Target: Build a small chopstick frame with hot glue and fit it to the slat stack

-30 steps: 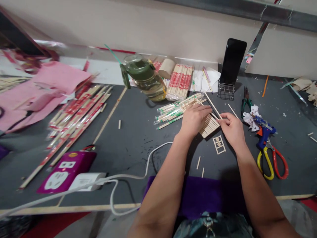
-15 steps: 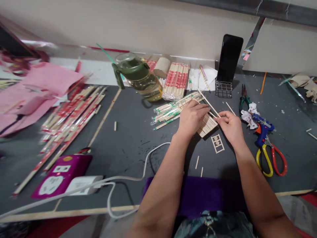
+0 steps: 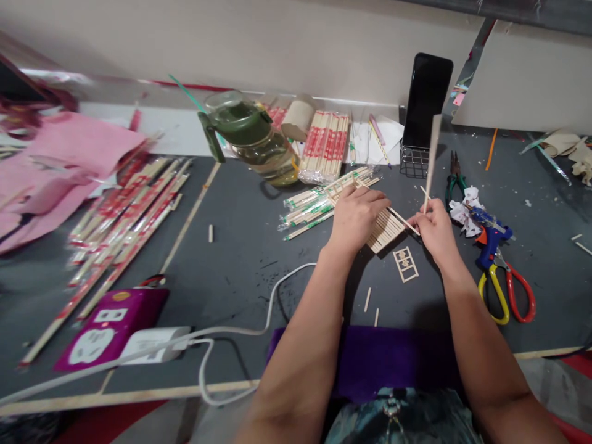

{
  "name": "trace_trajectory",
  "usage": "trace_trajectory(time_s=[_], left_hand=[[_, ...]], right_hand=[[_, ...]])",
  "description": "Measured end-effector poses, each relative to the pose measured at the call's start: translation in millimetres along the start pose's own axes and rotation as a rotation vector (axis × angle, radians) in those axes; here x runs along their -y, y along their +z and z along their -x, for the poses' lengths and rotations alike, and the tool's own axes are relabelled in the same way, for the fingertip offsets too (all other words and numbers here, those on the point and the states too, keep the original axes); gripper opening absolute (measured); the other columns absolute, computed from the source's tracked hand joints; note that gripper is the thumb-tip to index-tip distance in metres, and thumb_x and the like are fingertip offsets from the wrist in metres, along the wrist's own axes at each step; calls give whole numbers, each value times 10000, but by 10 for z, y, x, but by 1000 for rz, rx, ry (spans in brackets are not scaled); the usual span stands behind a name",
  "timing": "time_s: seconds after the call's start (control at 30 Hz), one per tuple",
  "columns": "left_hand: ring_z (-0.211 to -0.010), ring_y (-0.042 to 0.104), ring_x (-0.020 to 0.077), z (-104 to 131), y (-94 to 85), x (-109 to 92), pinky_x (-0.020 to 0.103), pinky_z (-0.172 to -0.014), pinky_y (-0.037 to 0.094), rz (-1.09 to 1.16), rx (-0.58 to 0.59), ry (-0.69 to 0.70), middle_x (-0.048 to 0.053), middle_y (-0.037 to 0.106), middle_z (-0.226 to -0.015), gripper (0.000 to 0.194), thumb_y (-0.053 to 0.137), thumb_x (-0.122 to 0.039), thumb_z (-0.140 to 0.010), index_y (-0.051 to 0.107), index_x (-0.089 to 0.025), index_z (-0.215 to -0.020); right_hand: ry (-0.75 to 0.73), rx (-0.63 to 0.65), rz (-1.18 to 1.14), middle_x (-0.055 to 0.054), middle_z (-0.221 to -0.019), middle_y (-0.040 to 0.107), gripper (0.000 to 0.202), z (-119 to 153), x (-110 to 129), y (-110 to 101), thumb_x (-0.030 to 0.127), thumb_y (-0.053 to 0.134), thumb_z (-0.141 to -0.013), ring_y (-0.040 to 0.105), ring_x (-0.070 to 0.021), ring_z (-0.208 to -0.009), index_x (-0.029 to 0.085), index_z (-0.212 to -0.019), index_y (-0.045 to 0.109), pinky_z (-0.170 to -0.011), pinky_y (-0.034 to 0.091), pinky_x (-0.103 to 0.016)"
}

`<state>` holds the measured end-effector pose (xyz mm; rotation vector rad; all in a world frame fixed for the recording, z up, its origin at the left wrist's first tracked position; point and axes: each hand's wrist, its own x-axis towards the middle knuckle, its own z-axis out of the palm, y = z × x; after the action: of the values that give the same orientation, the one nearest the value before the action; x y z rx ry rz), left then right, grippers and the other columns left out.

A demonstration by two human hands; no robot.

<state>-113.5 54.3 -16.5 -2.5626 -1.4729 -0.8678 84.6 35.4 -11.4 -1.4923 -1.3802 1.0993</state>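
Observation:
My left hand [image 3: 358, 216] lies over a slatted panel of thin wooden sticks [image 3: 385, 232], holding it, its fingers together and partly hiding it. Along the panel's right edge runs a wooden strip [image 3: 404, 221], its end by my right fingertips. My right hand [image 3: 433, 229] is closed in a pinch on a wooden stick [image 3: 433, 160] that points up and away, slightly blurred. Just below the panel lies a small wooden frame with inner pieces [image 3: 406, 265]. Short cut sticks [image 3: 367, 300] rest nearer to me.
Green-marked wrapped chopsticks [image 3: 305, 216] lie left of the panel, a jug [image 3: 256, 139] behind them. A phone [image 3: 426, 98] stands in a wire holder. Pliers [image 3: 456, 172], a blue glue gun [image 3: 491, 243] and scissors [image 3: 509, 290] are at right. A white cable [image 3: 272, 302] crosses the left side.
My right hand has swung its stick from a slant along the panel to nearly upright, slightly right of the panel. My left hand stays on the panel. The view has shifted slightly.

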Motion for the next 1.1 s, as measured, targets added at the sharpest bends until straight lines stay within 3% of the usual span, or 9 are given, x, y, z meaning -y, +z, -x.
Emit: trace_trajectory(time_s=[0.13, 0.27, 0.37, 0.53, 0.63, 0.73, 0.83, 0.97, 1.1], left_hand=[[-920, 678, 238, 4, -17, 2, 415, -809, 426, -39, -15, 20, 32, 790, -1069, 262, 522, -177, -996, 766, -272, -1005], [-914, 672, 245, 1, -43, -10, 419, -804, 440, -61, 13, 22, 45, 789, -1056, 268, 523, -156, -988, 773, -250, -1017], [-926, 670, 253, -2, -52, -23, 430, -814, 455, -69, 37, 13, 57, 786, -1050, 292, 508, -139, -983, 779, -241, -1022], [-932, 673, 268, -12, -63, -62, 442, -818, 486, -71, 63, 2, 73, 785, -1052, 299, 507, -98, -956, 780, -206, -1015], [-938, 662, 257, -11, -114, -63, 416, -805, 502, 13, -18, -11, 83, 781, -1061, 298, 494, -109, -967, 778, -192, -1002], [-938, 642, 237, 17, -212, -1, 394, -844, 504, 101, -244, -158, 77, 771, -1036, 270, 499, -169, -993, 765, -205, -1016], [-1027, 631, 254, 69, -271, 129, 434, -970, 477, 156, -451, -448, 71, 747, -1059, 169, 613, -262, -950, 750, -231, -1044], [-1043, 669, 242, 121, -200, 285, 392, -941, 518, 432, -442, -646, 87, 751, -1129, 300, 624, -443, -934, 733, -202, -1074], [-984, 696, 234, 116, -91, 318, 369, -899, 540, 572, -447, -682, 96, 766, -1039, 400, 575, -535, -943, 742, -187, -1046]], right_hand=[[3, -12, 116, 61, -610, 534, 84, -46, -7, -95, 193, 476, -772, 524, -145, -595, 261, -817, 455, -601, 390, -266], [88, 130, 91, 81, -532, 409, 188, -25, 86, -147, 389, 600, -793, 375, -111, -508, 234, -719, 522, -521, 271, -263], [98, 195, 44, 71, -543, 437, 311, 5, 112, -131, 477, 683, -737, 358, -97, -537, 210, -643, 555, -535, 274, -259], [118, 197, 11, 62, -550, 489, 278, 5, 65, -82, 444, 714, -688, 375, -89, -538, 190, -638, 613, -532, 277, -252], [174, 177, -13, 55, -544, 511, 282, 3, 73, -79, 456, 721, -660, 383, -89, -510, 184, -676, 649, -508, 267, -256], [215, 176, -31, 59, -519, 497, 276, 12, 100, -93, 453, 721, -650, 354, -81, -474, 187, -681, 653, -483, 244, -256], [207, 184, -23, 67, -493, 466, 253, 18, 114, -107, 434, 718, -657, 334, -77, -467, 191, -660, 647, -477, 231, -255], [193, 187, -4, 67, -489, 452, 245, 12, 108, -108, 423, 722, -659, 323, -76, -473, 189, -648, 650, -481, 222, -255], [183, 187, 7, 63, -494, 455, 252, 11, 112, -111, 429, 726, -661, 318, -75, -473, 187, -654, 656, -481, 215, -258]])
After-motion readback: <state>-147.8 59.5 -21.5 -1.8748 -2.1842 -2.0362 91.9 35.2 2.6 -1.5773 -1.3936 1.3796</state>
